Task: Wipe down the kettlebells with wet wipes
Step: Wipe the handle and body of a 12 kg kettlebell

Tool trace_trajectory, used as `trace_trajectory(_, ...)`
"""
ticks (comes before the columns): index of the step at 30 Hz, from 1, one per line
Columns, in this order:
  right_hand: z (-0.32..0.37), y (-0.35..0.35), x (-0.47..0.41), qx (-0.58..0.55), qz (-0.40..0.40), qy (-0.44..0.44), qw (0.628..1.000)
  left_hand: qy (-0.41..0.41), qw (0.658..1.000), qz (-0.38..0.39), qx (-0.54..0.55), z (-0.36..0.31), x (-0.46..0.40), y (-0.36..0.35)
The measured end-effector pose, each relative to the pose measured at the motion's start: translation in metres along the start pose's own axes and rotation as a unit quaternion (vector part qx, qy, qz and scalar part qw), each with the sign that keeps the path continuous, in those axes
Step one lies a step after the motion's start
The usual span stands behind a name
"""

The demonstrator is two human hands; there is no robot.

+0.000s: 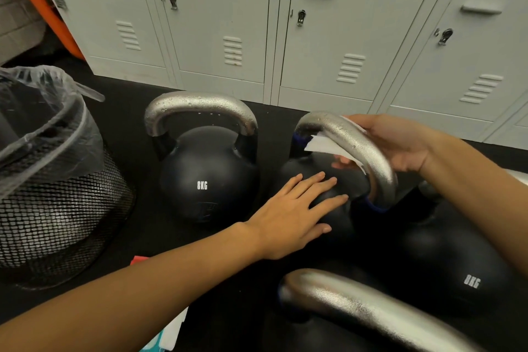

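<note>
Several black kettlebells with silver handles stand on the dark floor. The middle kettlebell point(357, 148) has its handle wrapped by a white wet wipe point(323, 146), which my right hand point(397, 143) grips around the bar. My left hand point(297, 211) lies flat with straight fingers on that kettlebell's black body. An upright kettlebell marked 8KG point(208, 174) stands to the left, its handle beaded with droplets. Another 8KG kettlebell point(454, 266) sits at the right, and a fourth handle point(363, 306) shows at the bottom.
A black mesh bin point(57, 208) with a clear liner stands at the left. Grey lockers point(257, 23) line the wall behind. A wipes packet point(168, 334) and a red item point(138, 260) lie on the floor near my left forearm.
</note>
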State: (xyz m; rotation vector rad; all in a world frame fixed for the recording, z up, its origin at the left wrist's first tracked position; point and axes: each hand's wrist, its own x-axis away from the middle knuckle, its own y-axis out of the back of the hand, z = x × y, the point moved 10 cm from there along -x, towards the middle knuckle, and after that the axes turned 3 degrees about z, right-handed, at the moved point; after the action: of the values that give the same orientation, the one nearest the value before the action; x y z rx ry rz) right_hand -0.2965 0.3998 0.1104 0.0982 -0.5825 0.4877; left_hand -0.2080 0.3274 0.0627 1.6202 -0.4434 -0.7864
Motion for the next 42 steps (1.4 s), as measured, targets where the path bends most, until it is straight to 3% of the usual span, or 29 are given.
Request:
trace_trajectory(8, -0.002, 0.014, 0.036, 0.121, -0.039, 0.108, 0.986, 0.001, 1.0, 0.006, 0.005, 0.001, 0.0, -0.001)
trace_trajectory(13, -0.01, 0.009, 0.068, 0.125, -0.045, 0.201, 0.971, 0.0, 1.0, 0.006, -0.002, 0.0, 0.001, -0.002)
trace_trajectory(15, -0.009, 0.008, 0.082, 0.233, -0.086, 0.238, 0.939, 0.003, 1.0, 0.009, -0.004, -0.001, 0.001, -0.002)
trace_trajectory(18, -0.011, 0.006, 0.101, 0.4, -0.195, 0.259, 0.857, 0.002, 1.0, 0.01, -0.006, 0.0, 0.001, -0.003)
trace_trajectory(21, -0.017, -0.003, 0.106, 0.492, -0.248, 0.26, 0.793, 0.001, 1.0, 0.006, -0.009, 0.0, 0.001, -0.003)
trace_trajectory(24, -0.019, -0.012, 0.099, 0.56, -0.268, 0.221, 0.752, -0.001, 1.0, 0.004, -0.007, -0.001, 0.001, -0.003)
trace_trajectory(28, -0.002, -0.026, 0.093, 0.608, -0.297, 0.242, 0.696, -0.004, 1.0, -0.005, -0.015, -0.001, 0.001, -0.001)
trace_trajectory(31, 0.009, -0.028, 0.084, 0.617, -0.305, 0.225, 0.69, -0.006, 1.0, -0.006, -0.017, -0.001, 0.001, -0.002)
trace_trajectory(37, 0.014, -0.014, 0.091, 0.491, -0.309, 0.283, 0.764, -0.013, 0.999, -0.006, -0.038, -0.001, 0.002, -0.003)
trace_trajectory(42, -0.008, -0.012, 0.104, 0.546, -0.323, 0.296, 0.714, -0.011, 0.999, -0.005, -0.039, -0.002, 0.002, -0.004)
